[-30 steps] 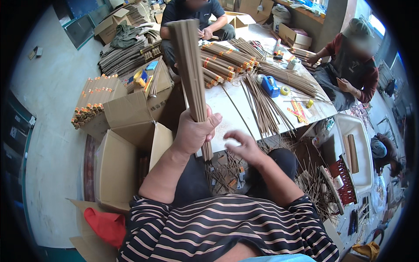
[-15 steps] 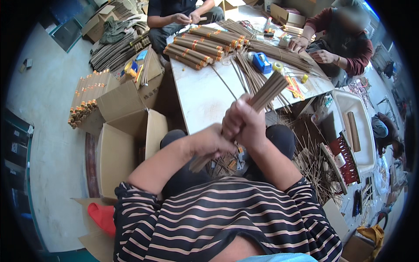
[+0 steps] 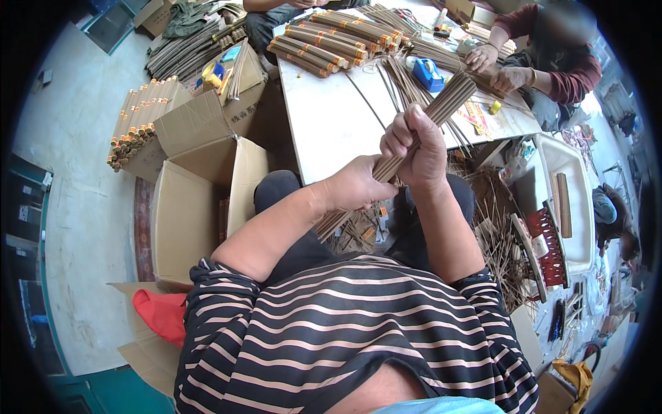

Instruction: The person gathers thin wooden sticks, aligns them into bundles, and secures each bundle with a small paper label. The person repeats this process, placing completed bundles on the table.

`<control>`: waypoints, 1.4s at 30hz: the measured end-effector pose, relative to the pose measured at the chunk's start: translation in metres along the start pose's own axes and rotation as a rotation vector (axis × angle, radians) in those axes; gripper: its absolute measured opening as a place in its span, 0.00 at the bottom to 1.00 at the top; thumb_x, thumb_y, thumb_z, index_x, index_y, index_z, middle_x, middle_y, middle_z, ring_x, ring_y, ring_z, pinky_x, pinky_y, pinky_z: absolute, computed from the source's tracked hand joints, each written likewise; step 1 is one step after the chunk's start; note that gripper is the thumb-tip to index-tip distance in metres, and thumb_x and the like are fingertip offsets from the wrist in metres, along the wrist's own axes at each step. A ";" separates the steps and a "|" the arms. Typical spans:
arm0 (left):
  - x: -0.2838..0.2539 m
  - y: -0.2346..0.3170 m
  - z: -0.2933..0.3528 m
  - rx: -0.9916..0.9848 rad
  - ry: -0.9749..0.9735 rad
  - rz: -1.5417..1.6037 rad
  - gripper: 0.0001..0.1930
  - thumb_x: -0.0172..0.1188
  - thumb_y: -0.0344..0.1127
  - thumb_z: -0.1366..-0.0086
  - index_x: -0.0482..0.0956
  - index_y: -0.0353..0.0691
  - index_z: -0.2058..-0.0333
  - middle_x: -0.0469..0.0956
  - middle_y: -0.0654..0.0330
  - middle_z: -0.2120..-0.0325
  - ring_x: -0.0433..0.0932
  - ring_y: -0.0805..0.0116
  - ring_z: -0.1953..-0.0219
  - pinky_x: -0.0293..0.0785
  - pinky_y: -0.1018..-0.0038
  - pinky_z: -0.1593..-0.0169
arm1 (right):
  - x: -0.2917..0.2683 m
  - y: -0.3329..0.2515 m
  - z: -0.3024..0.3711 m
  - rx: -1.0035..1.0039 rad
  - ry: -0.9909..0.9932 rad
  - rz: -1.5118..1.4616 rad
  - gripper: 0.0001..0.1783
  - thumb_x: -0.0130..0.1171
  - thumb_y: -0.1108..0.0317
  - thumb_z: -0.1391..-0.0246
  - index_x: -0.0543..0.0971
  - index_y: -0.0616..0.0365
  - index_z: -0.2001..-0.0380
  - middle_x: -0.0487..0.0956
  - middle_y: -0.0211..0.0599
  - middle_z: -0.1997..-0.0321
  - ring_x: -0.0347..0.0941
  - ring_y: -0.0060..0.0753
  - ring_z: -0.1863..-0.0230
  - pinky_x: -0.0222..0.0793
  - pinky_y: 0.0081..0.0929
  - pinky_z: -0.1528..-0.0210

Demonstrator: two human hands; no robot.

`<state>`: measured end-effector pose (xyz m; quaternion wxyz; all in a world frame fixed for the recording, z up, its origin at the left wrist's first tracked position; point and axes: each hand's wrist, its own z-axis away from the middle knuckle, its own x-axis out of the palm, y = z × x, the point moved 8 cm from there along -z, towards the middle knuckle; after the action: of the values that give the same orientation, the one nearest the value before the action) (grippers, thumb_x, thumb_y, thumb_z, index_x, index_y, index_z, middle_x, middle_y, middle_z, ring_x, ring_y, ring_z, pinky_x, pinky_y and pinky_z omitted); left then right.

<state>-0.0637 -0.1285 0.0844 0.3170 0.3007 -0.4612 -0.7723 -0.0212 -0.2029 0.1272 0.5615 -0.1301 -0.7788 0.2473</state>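
While the white table (image 3: 331, 131) is ahead and an open cardboard box (image 3: 248, 176) sits left, your brown incense-stick bundle (image 3: 452, 95) slants up in front of you, left hand (image 3: 355, 185) wrapped around it lower down, right hand (image 3: 417, 148) gripping higher; can't swear how tightly from here.

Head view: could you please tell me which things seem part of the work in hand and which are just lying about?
Likely part of the work:
stick bundle, held by the left hand and right hand
loose sticks
banded bundles
blue tape dispenser

Likely just lying about:
red cloth
yellow cloth
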 end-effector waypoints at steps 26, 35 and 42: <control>-0.008 -0.013 -0.011 0.122 0.339 -0.209 0.16 0.58 0.27 0.52 0.71 0.31 0.62 0.75 0.56 0.72 0.73 0.71 0.67 0.68 0.74 0.59 | -0.031 0.004 0.009 -0.031 0.291 0.042 0.13 0.51 0.70 0.51 0.61 0.53 0.84 0.58 0.27 0.90 0.55 0.21 0.91 0.54 0.22 0.89; -0.005 -0.045 -0.009 0.049 0.223 -0.098 0.11 0.58 0.33 0.45 0.69 0.35 0.67 0.69 0.66 0.77 0.68 0.79 0.76 0.68 0.80 0.70 | -0.062 -0.037 -0.021 -0.052 0.328 0.072 0.13 0.53 0.71 0.51 0.64 0.53 0.85 0.62 0.27 0.89 0.60 0.22 0.90 0.61 0.23 0.85; -0.018 -0.066 -0.022 -0.192 0.139 0.161 0.08 0.57 0.32 0.46 0.67 0.38 0.71 0.67 0.66 0.83 0.65 0.80 0.86 0.63 0.82 0.81 | -0.193 -0.166 -0.076 -0.301 0.384 1.278 0.13 0.58 0.63 0.47 0.77 0.62 0.64 0.79 0.37 0.68 0.74 0.25 0.69 0.67 0.19 0.65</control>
<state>-0.0495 -0.1014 0.0192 0.4365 0.2840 -0.3848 -0.7621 0.1273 -0.4180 0.0778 0.4091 -0.6827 -0.4615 0.3918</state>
